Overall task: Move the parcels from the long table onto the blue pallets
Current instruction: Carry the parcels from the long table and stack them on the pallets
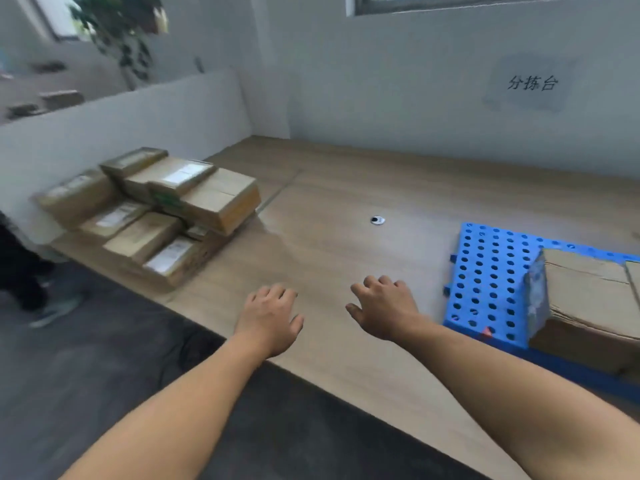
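Several brown cardboard parcels (152, 213) with white labels are stacked in two layers at the left end of the long wooden table (346, 188). A blue perforated pallet (488, 275) lies on the table at the right, with a large cardboard parcel (588, 306) on its near right part. My left hand (268, 315) and my right hand (384, 308) hover side by side over the table's front middle, palms down, fingers loosely curled, holding nothing. Both hands are between the stack and the pallet, apart from each.
A round silver cable grommet (377, 220) sits in the tabletop. A white partition (121, 126) stands behind the stack. Another person's dark legs and shoes (41, 296) are on the grey floor at far left. A wall sign (531, 83) hangs behind the table.
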